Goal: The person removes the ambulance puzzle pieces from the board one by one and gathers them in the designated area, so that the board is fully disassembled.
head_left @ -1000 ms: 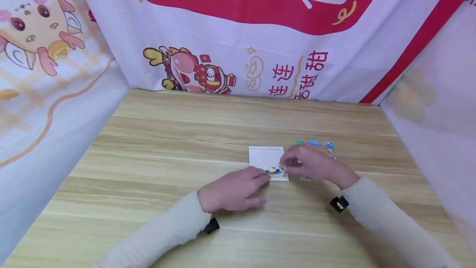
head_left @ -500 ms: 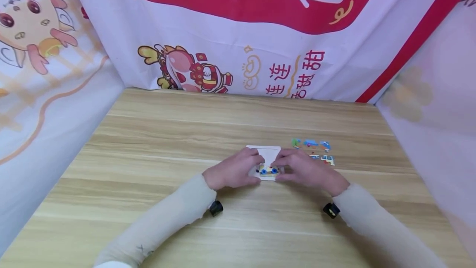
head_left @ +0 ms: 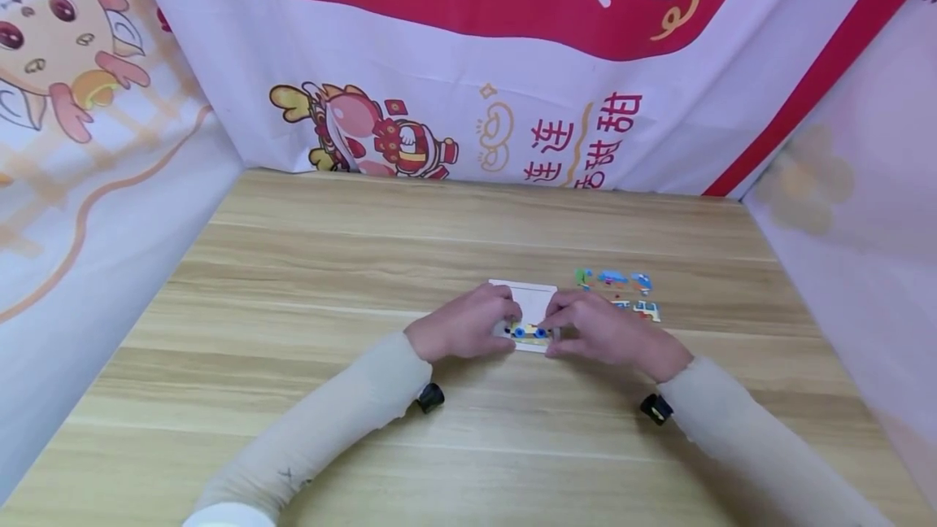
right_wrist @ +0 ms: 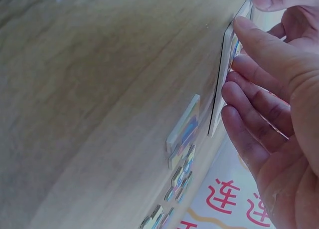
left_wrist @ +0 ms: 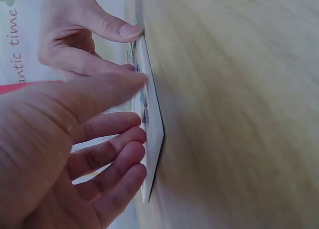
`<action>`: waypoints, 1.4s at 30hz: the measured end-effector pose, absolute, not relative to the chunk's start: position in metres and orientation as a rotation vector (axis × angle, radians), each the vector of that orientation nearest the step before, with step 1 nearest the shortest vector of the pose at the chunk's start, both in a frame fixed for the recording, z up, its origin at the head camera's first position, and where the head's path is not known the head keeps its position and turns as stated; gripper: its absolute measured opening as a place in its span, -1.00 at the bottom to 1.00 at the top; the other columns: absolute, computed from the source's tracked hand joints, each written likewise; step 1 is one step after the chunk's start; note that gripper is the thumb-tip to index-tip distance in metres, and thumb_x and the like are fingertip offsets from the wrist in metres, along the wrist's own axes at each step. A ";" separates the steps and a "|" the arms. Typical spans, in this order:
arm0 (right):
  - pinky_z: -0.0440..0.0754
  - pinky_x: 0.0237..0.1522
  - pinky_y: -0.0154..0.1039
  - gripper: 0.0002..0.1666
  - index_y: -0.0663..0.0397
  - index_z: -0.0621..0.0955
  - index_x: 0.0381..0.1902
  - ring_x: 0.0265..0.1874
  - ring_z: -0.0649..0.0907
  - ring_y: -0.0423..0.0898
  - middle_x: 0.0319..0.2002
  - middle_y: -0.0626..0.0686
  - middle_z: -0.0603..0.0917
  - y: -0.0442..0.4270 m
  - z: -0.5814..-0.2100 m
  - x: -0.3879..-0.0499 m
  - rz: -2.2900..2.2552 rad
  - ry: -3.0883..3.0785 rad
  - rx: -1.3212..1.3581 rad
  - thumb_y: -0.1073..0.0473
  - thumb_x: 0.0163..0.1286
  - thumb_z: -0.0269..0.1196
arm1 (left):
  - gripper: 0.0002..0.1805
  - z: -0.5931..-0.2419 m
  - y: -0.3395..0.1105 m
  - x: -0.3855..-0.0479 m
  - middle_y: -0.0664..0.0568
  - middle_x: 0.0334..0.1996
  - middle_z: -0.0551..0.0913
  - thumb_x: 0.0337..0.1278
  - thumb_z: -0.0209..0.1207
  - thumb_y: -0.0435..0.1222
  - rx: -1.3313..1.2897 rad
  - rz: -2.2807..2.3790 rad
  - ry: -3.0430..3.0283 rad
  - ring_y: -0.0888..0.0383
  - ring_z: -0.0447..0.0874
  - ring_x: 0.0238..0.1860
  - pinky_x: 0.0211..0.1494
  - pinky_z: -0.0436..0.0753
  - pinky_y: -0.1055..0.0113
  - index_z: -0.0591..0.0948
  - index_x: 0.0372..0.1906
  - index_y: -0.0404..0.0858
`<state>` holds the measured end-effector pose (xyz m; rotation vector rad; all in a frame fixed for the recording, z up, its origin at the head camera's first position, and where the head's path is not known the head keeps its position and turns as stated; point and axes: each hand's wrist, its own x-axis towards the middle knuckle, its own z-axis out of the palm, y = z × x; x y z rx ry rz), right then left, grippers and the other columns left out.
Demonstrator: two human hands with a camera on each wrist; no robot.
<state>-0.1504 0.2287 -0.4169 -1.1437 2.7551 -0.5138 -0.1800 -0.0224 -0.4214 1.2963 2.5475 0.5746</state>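
Note:
A small white puzzle board [head_left: 532,297] lies flat on the wooden table. Along its near part sit joined jigsaw pieces [head_left: 529,333] with a yellow vehicle on blue wheels. My left hand [head_left: 466,324] holds the left end of these pieces, thumb at the near edge and forefinger beyond. Opposite, my right hand [head_left: 603,327] holds the right end the same way. In the left wrist view, the left thumb and forefinger stand apart over the board [left_wrist: 153,114], the other fingertips along its side. The fingers hide both ends of the pieces.
Several loose jigsaw pieces [head_left: 613,276] lie right of the board, some partly behind the right hand. In the right wrist view, a larger flat piece [right_wrist: 184,126] lies near the board. Printed cloth [head_left: 454,104] hangs behind the table and at both sides.
The right hand has come left from the board's right edge onto the pieces. My left hand has moved from the near left corner up to the pieces' left end. Little differs since half a second ago.

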 end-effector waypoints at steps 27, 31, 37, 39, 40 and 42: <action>0.82 0.04 -0.24 -0.61 0.01 0.86 -0.03 -0.08 0.68 -0.20 -0.05 -0.06 0.76 0.231 -0.415 -0.146 -0.460 2.774 -1.106 0.00 0.22 0.60 | -0.70 -0.421 -0.015 -0.180 -0.02 -0.10 0.75 0.20 0.50 -0.27 1.215 0.665 2.483 0.12 0.61 -0.11 0.11 0.65 0.23 0.79 -0.02 -0.30; 0.83 0.03 -0.25 -0.59 0.00 0.86 -0.03 -0.09 0.68 -0.20 -0.04 -0.06 0.77 0.232 -0.415 -0.145 -0.463 2.781 -1.117 0.00 0.19 0.61 | -0.72 -0.421 -0.013 -0.180 -0.02 -0.12 0.79 0.20 0.49 -0.28 1.210 0.684 2.468 0.10 0.64 -0.10 0.13 0.65 0.21 0.79 -0.03 -0.30; 0.82 -0.03 -0.28 -0.66 0.03 0.87 -0.08 -0.13 0.66 -0.22 -0.11 -0.06 0.76 0.231 -0.416 -0.146 -0.526 2.762 -1.126 0.06 0.20 0.60 | -0.78 -0.417 -0.009 -0.185 0.00 -0.24 0.76 0.18 0.48 -0.30 1.205 0.627 2.456 0.11 0.57 -0.20 -0.01 0.61 0.29 0.75 -0.13 -0.30; 0.80 -0.04 -0.30 -0.68 0.03 0.87 -0.09 -0.15 0.66 -0.23 -0.14 -0.07 0.75 0.230 -0.416 -0.147 -0.548 2.755 -1.116 0.06 0.22 0.59 | -0.79 -0.415 -0.007 -0.186 0.00 -0.27 0.73 0.18 0.47 -0.30 1.202 0.583 2.458 0.13 0.54 -0.23 -0.06 0.60 0.30 0.72 -0.16 -0.31; 0.80 -0.06 -0.31 -0.69 0.03 0.87 -0.10 -0.16 0.66 -0.23 -0.15 -0.08 0.75 0.230 -0.417 -0.147 -0.558 2.752 -1.111 0.07 0.22 0.59 | -0.78 -0.414 -0.006 -0.186 -0.01 -0.27 0.71 0.18 0.46 -0.30 1.204 0.556 2.460 0.13 0.53 -0.23 -0.07 0.59 0.30 0.71 -0.16 -0.32; 0.78 -0.09 -0.33 -0.71 0.03 0.88 -0.12 -0.18 0.66 -0.23 -0.17 -0.09 0.75 0.229 -0.417 -0.148 -0.576 2.743 -1.090 0.08 0.22 0.59 | -0.78 -0.412 -0.003 -0.188 0.00 -0.27 0.68 0.20 0.44 -0.29 1.189 0.510 2.456 0.14 0.51 -0.24 -0.09 0.57 0.31 0.69 -0.15 -0.32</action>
